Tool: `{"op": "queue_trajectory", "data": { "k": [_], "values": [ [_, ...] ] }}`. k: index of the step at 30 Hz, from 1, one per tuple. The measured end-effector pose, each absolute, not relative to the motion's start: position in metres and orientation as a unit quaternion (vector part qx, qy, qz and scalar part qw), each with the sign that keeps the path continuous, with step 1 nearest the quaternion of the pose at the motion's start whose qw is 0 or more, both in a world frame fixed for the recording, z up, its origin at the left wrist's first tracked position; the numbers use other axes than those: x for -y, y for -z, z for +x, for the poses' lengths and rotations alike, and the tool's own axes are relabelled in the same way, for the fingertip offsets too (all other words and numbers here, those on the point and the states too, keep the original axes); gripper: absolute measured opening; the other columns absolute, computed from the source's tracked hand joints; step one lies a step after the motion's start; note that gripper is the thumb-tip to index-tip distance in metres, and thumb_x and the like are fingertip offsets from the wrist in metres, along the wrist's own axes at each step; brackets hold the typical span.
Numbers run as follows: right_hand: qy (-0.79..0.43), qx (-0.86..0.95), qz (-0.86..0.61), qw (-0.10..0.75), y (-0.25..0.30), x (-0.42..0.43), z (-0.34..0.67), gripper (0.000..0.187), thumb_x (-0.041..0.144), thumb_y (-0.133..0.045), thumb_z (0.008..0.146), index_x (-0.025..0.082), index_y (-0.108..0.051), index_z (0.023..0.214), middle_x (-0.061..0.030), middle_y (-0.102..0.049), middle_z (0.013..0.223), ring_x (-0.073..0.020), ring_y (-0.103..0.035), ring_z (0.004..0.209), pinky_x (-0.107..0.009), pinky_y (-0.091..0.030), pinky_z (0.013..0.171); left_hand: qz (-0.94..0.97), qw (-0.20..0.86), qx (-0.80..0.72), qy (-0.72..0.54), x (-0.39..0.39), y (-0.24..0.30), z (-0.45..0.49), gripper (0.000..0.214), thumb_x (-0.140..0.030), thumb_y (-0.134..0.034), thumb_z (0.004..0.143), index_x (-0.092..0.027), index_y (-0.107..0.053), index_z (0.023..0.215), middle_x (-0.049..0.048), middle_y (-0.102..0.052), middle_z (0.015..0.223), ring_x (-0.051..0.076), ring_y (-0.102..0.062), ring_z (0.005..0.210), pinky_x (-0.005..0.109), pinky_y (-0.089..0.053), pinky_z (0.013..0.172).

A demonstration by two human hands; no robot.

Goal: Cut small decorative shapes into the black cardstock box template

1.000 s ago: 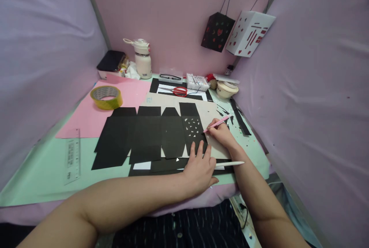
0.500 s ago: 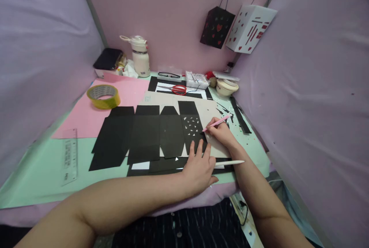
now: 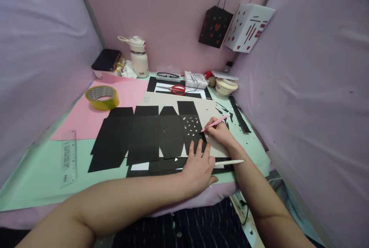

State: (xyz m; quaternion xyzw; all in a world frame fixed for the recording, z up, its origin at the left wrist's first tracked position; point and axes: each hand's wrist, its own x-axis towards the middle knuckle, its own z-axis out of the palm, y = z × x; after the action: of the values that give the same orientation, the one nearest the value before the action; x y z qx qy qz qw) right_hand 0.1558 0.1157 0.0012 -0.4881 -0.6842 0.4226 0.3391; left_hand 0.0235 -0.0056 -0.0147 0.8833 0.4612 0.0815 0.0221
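A black card box blank [image 3: 143,134] with several folded panels and flaps lies across a pale board. Small triangle-like holes and a star are cut in its rightmost panel. On the lower part of that panel my left hand [image 3: 198,167] presses down, fingers spread. A white pen-like stick [image 3: 230,162] pokes out to the right beside this hand; whether it is gripped or lies under the hand I cannot tell. My right hand [image 3: 219,132] pinches a slim pink craft knife [image 3: 216,122], its tip at the panel's right edge, beside the holes.
Yellow tape [image 3: 102,98] rests on pink paper [image 3: 77,119], and a clear ruler [image 3: 68,158] is at the left. Red-handled scissors [image 3: 178,89], markers [image 3: 196,79] and a bottle [image 3: 139,61] stand behind. Black scraps [image 3: 229,115] litter the right. Two paper lanterns [image 3: 216,27] hang above.
The view has shifted very slightly. Both hands stay nearly in place, with the knife tip still by the panel's right edge.
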Motion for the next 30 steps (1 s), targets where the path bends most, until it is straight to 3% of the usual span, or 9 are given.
{"op": "queue_trajectory", "data": {
  "k": [11,30],
  "values": [
    [-0.407,0.692,-0.492,0.336,-0.0010,-0.1174,0.1565,0.005,0.021,-0.055,0.071,0.021,-0.051,0.069,0.0008,-0.064,0.068,-0.0164,-0.060,0.069,-0.028,-0.044,0.064,0.882,0.026,-0.463,-0.079,0.0064,0.0124,0.0237,0.058,-0.063,-0.058,0.076,-0.014,-0.060,0.107,0.0203,-0.036,0.144,0.044,-0.025,0.135,0.064,-0.016,0.106],
    [-0.395,0.693,-0.500,0.338,0.0008,-0.1196,0.1570,0.003,0.018,-0.053,0.068,0.020,-0.053,0.070,0.0011,-0.063,0.066,-0.0152,-0.056,0.062,-0.027,-0.042,0.058,0.882,0.023,-0.466,-0.069,0.0059,0.0111,0.0246,0.060,-0.064,-0.057,0.077,-0.014,-0.059,0.110,0.0195,-0.035,0.145,0.044,-0.023,0.136,0.064,-0.016,0.106]
  ]
}}
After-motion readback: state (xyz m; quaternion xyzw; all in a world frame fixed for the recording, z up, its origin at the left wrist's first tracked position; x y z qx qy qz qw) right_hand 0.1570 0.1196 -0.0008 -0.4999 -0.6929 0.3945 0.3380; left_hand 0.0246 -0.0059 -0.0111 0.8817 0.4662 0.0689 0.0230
